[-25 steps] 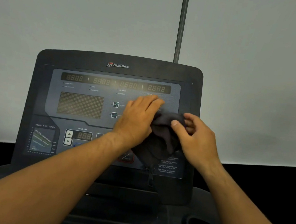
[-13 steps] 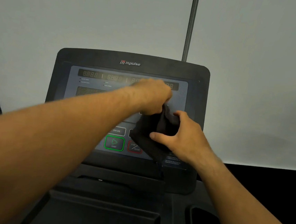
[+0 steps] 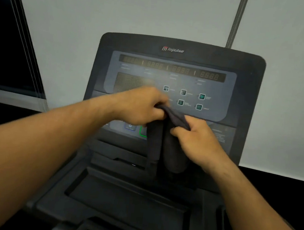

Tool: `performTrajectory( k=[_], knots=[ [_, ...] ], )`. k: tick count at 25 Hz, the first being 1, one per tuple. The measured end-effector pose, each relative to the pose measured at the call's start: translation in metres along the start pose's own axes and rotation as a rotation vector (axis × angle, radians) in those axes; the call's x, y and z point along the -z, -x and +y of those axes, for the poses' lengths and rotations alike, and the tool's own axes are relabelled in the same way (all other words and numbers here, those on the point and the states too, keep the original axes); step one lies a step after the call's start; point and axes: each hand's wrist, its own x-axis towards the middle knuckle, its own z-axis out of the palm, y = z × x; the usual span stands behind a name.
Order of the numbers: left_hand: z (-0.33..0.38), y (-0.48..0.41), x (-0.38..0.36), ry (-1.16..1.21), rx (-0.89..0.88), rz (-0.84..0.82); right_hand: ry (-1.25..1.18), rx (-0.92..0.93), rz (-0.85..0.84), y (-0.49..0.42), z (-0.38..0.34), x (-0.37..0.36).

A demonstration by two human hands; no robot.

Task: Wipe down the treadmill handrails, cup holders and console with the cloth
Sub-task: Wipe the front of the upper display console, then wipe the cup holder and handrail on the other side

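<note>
A person's left hand (image 3: 141, 105) and right hand (image 3: 198, 139) each pinch the top of a dark cloth (image 3: 170, 144) before the treadmill console (image 3: 242, 97). The cloth hangs lengthwise, pointing down, over the lower buttons.

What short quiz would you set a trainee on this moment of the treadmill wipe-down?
1. True or false: the left hand and the right hand both grip the dark cloth.
2. Where does the cloth hang? A) in front of the console, at its lower part; B) inside a cup holder; C) over a handrail.
3. Fill in: the logo at the console's top reads ____.
Key: 1 true; 2 A; 3 Impulse.
</note>
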Motion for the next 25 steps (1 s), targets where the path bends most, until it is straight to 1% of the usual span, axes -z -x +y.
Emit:
performTrajectory(
  k=[3, 5, 8, 10, 12, 14, 16, 18, 20, 21, 23, 25],
  knots=[
    [-0.042, 0.037, -0.025, 0.163, 0.087, 0.018, 0.065, 0.010, -0.089, 0.007, 0.003, -0.040],
    [-0.066, 0.060, -0.035, 0.236, 0.156, -0.031, 0.142, 0.005, -0.148, 0.010, -0.001, -0.065],
    [-0.100, 0.090, -0.036, 0.240, 0.211, -0.124, 0.259, -0.022, -0.267, 0.008, -0.017, -0.100],
    [-0.124, 0.108, -0.028, 0.245, 0.233, -0.101, 0.231, -0.064, -0.297, 0.004, -0.034, -0.127],
    [-0.147, 0.122, -0.021, 0.285, 0.268, -0.006, 0.146, -0.130, -0.273, 0.000, -0.051, -0.154],
    [-0.164, 0.132, -0.017, 0.307, 0.286, 0.126, 0.045, -0.188, -0.251, -0.002, -0.066, -0.180],
    [-0.174, 0.135, -0.018, 0.332, 0.284, 0.220, -0.036, -0.208, -0.247, -0.001, -0.075, -0.201],
    [-0.185, 0.142, -0.013, 0.340, 0.255, 0.230, -0.007, -0.184, -0.268, 0.000, -0.078, -0.218],
    [-0.204, 0.157, -0.004, 0.301, 0.200, 0.164, 0.081, -0.191, -0.308, -0.002, -0.082, -0.233],
    [-0.215, 0.163, 0.001, 0.300, 0.196, 0.142, 0.127, -0.204, -0.300, -0.005, -0.085, -0.238],
    [-0.240, 0.182, 0.012, 0.337, 0.238, 0.159, 0.175, -0.217, -0.220, -0.016, -0.096, -0.251],
    [-0.261, 0.195, 0.024, 0.381, 0.299, 0.227, 0.162, -0.183, -0.076, -0.029, -0.116, -0.260]
  ],
)
